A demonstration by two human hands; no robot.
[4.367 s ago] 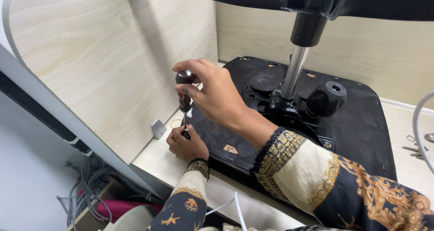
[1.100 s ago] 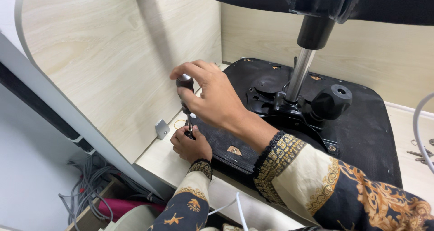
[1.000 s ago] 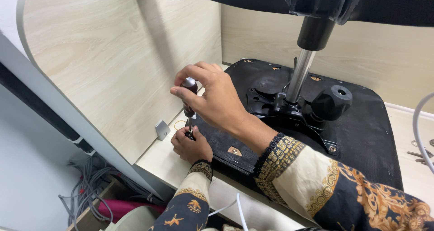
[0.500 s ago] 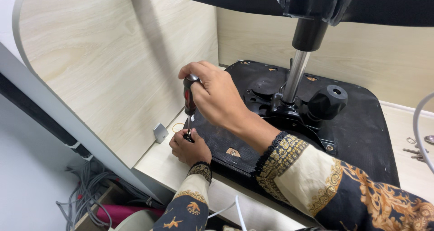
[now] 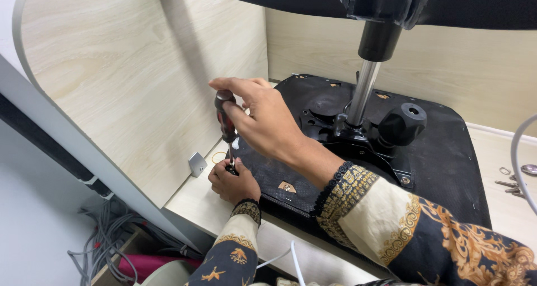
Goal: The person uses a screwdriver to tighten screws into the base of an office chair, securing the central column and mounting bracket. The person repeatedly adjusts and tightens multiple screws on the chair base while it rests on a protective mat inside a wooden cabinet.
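**Technician:** While the screwdriver (image 5: 226, 120) stands upright at the left edge of the upturned chair seat base (image 5: 442, 163), how are the hands set?

**Instructor:** The right hand (image 5: 267, 122) wraps over the red-and-black handle from above, fingers curled around it. The left hand (image 5: 230, 182) sits low on the desk surface (image 5: 190, 199), fingertips pinched around the shaft's tip where it meets the base. The fastener itself is hidden under those fingers.

**Technician:** What makes this step go well?

**Instructor:** In my judgement: keep the shaft vertical, press straight down through the handle, and let the lower hand only steady the tip. A tilted shaft would likely slip out of the fastener head.

**Technician:** And the surroundings?

**Instructor:** The base lies underside up on a pale wood-grain desk, its gas cylinder (image 5: 362, 93) rising from the central mechanism beside a black knob (image 5: 401, 123). Wood-grain partition panels (image 5: 134, 79) enclose the desk at left and rear, with a small metal bracket (image 5: 197, 163) at the left panel's foot. Loose hardware (image 5: 510, 185) lies at far right. Grey cables (image 5: 106, 247) tangle on the floor below.
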